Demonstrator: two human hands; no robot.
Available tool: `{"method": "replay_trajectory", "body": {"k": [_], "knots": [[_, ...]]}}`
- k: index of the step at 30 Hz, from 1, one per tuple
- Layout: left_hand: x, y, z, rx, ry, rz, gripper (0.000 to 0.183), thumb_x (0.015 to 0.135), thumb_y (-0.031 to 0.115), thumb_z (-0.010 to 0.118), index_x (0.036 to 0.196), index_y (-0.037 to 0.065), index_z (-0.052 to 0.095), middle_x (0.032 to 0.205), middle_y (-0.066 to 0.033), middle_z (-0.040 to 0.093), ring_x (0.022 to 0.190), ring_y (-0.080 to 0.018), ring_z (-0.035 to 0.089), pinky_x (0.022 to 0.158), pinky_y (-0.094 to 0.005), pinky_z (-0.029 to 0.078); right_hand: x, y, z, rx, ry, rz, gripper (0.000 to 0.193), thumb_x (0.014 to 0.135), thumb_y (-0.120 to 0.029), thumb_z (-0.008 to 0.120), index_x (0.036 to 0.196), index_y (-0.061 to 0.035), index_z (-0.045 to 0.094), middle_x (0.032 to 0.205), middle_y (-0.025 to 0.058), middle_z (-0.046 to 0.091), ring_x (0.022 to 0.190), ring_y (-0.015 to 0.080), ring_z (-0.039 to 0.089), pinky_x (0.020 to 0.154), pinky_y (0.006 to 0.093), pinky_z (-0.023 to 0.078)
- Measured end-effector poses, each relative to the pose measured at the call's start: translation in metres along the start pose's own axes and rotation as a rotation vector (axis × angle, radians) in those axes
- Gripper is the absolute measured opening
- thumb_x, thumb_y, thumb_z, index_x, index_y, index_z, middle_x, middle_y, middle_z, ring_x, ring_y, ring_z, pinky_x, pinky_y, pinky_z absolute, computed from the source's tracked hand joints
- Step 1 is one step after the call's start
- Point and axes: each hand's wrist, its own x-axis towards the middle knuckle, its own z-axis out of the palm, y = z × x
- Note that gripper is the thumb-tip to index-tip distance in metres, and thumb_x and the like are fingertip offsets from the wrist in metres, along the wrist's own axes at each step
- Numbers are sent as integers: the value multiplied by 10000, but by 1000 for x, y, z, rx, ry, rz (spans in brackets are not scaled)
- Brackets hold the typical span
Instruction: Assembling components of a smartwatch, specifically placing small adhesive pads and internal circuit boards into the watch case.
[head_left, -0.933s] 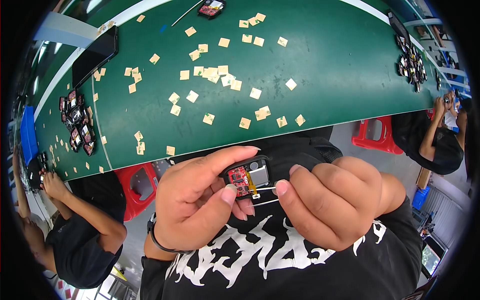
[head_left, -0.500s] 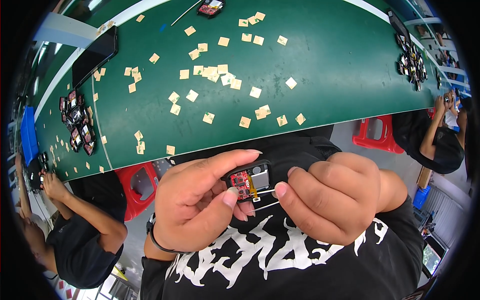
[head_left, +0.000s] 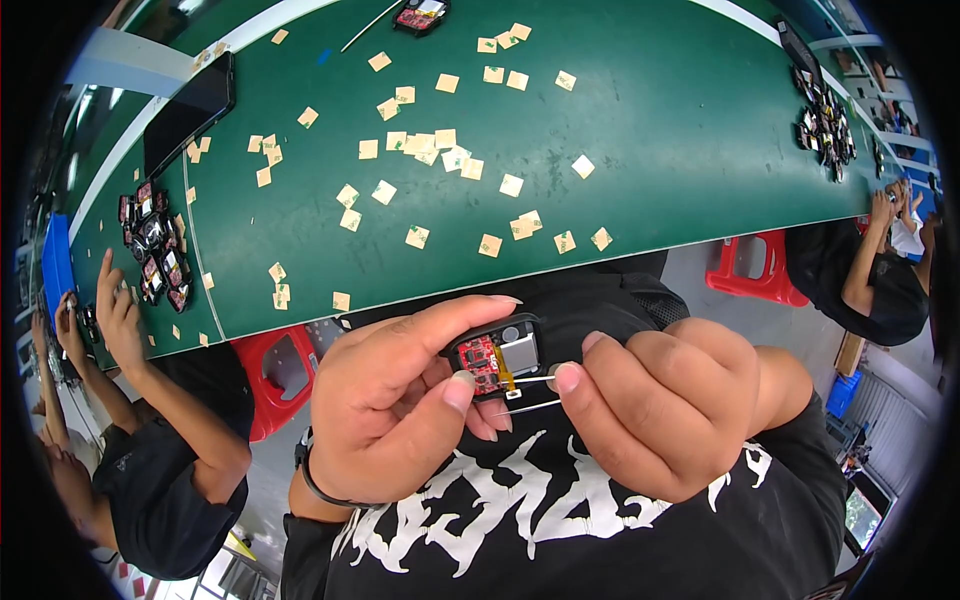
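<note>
My left hand [head_left: 385, 405] is closed round a small open black electronic device [head_left: 520, 352], thumb at its lower left edge. Inside the casing show a red circuit board, a silver block and a yellow-brown ribbon cable [head_left: 506, 372]. Between the thumb and bent fingers of my right hand [head_left: 655, 405] is a pair of tweezers [head_left: 532, 407], mostly hidden by the hand. One thin prong reaches the foot of the ribbon cable, beside a small white-edged connector [head_left: 513, 394]; the other passes just below the casing.
Tan adhesive squares [head_left: 430, 142] lie scattered over the green table [head_left: 650, 150]. Similar devices cluster at the left [head_left: 152, 240] and right [head_left: 825, 125]; another device [head_left: 421, 14] lies far off. Co-workers sit at both sides, near red stools [head_left: 757, 268].
The device and my right hand have shifted very slightly, the tweezers staying at the ribbon cable's foot. At the left, a co-worker's hand has risen over the table.
</note>
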Motion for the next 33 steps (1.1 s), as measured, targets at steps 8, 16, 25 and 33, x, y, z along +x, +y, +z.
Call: {"method": "replay_trajectory", "body": {"k": [8, 16, 25, 33], "knots": [[0, -1, -1, -12, -2, -36, 416, 974, -38, 510, 1381, -105, 566, 976, -138, 706, 775, -140, 738, 689, -246, 610, -1, -3, -1, -28, 20, 35, 97, 711, -38, 731, 791, 4, 697, 757, 91, 647, 629, 155, 519, 495, 244, 301], [-1, -1, 2, 18, -7, -31, 414, 984, -39, 513, 1392, -89, 567, 973, -125, 702, 777, -131, 734, 697, -235, 602, 0, -1, -3, 11, -17, 23, 106, 696, -36, 725, 787, 8, 695, 748, 89, 639, 628, 156, 514, 488, 244, 301], [-2, -2, 2, 27, -11, -10, 421, 986, -36, 516, 1402, -89, 560, 968, -124, 695, 777, -135, 734, 686, -243, 608, -4, -7, 2, 29, 30, 62, 138, 696, -47, 718, 812, 26, 699, 756, 98, 639, 632, 158, 514, 484, 246, 299], [-3, -2, 1, -11, -16, -45, 414, 988, -35, 516, 1395, -93, 567, 975, -126, 689, 785, -138, 736, 688, -247, 611, -7, -5, 1, 57, 18, 34, 163, 709, -64, 711, 842, 30, 707, 777, 108, 650, 641, 158, 524, 487, 248, 307]]}}
